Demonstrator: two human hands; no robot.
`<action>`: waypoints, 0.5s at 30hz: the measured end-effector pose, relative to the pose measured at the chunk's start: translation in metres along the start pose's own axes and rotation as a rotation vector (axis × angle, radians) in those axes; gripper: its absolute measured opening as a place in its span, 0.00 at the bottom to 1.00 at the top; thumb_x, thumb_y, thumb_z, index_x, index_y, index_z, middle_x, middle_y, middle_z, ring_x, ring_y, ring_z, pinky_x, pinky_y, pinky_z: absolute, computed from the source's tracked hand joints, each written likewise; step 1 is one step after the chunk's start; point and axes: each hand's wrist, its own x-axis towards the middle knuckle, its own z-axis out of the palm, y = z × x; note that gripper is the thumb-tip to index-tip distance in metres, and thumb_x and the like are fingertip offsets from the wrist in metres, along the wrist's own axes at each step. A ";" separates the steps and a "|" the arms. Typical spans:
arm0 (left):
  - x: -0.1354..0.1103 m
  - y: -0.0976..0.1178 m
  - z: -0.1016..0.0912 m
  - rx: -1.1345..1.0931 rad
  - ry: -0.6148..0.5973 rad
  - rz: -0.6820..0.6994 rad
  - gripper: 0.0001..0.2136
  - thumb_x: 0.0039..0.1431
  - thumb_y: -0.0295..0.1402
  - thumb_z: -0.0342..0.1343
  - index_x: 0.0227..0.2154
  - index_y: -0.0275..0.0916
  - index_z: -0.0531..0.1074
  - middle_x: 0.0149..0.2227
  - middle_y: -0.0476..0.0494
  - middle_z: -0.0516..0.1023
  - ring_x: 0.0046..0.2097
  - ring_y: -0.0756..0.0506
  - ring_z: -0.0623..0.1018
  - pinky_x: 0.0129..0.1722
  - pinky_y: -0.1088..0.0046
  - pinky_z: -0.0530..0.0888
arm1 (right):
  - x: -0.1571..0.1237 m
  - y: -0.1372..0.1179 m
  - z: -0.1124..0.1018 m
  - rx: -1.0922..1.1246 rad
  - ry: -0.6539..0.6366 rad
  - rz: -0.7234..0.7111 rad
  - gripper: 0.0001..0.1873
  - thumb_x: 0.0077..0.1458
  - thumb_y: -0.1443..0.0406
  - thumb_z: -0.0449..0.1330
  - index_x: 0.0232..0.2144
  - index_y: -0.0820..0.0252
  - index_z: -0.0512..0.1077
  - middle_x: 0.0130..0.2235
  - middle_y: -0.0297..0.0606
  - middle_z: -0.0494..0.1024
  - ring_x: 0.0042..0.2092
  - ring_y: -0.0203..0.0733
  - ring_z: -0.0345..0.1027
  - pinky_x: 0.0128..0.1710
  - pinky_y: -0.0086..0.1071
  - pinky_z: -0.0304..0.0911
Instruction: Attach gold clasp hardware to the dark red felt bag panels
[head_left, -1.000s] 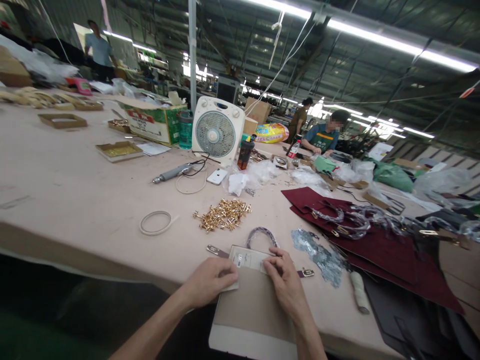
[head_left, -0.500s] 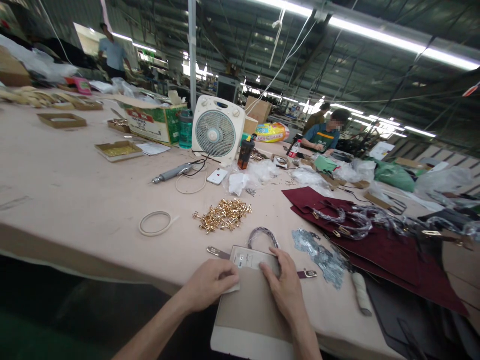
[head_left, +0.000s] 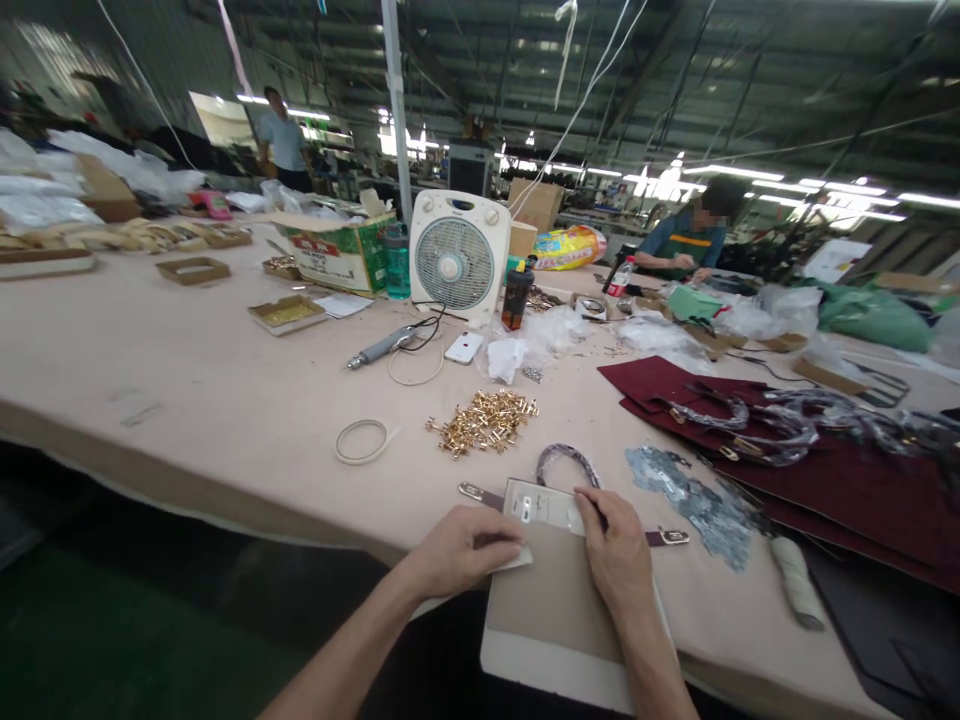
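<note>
A beige bag panel (head_left: 551, 610) with a white lower band lies at the table's front edge, under both of my hands. A pale card piece (head_left: 544, 506) sits on its upper end. My left hand (head_left: 465, 550) pinches the card's lower left corner, and my right hand (head_left: 613, 545) grips its right edge. A braided handle loop (head_left: 568, 465) rises beyond the card. Strap tabs with metal ends stick out at both sides, the left one (head_left: 480, 493) and the right one (head_left: 667, 538). The card hides the handle's base.
A heap of gold metal fittings (head_left: 481, 422) and a pale tape ring (head_left: 362, 441) lie ahead on the long table. Burgundy panels (head_left: 832, 470) with chains lie to the right. A white fan (head_left: 454, 255) stands beyond, and a person (head_left: 686, 240) works across the table.
The whole view has swung, so the table's contents sit further right and lower in the frame. Both hands stay on the card, and the panel has shifted right with them.
</note>
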 end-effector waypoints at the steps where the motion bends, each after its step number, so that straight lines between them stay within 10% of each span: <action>1: 0.000 0.000 -0.001 0.013 -0.009 0.012 0.13 0.62 0.37 0.63 0.44 0.36 0.83 0.43 0.41 0.85 0.44 0.44 0.80 0.46 0.71 0.74 | 0.000 0.001 0.001 -0.002 0.004 0.001 0.17 0.70 0.54 0.55 0.44 0.57 0.80 0.45 0.45 0.83 0.49 0.53 0.73 0.55 0.48 0.65; 9: -0.002 0.004 -0.004 0.201 -0.057 0.096 0.16 0.64 0.36 0.60 0.52 0.40 0.81 0.48 0.42 0.85 0.46 0.44 0.81 0.50 0.69 0.74 | -0.004 -0.008 -0.007 0.006 0.105 0.010 0.17 0.69 0.56 0.56 0.50 0.58 0.77 0.49 0.46 0.81 0.52 0.53 0.73 0.56 0.49 0.66; 15: -0.003 0.000 -0.005 0.215 -0.067 -0.006 0.46 0.58 0.34 0.63 0.75 0.39 0.45 0.39 0.49 0.84 0.36 0.47 0.78 0.41 0.72 0.73 | -0.024 -0.041 -0.013 0.211 -0.025 -0.167 0.10 0.69 0.61 0.59 0.49 0.54 0.76 0.47 0.41 0.81 0.49 0.48 0.75 0.50 0.40 0.71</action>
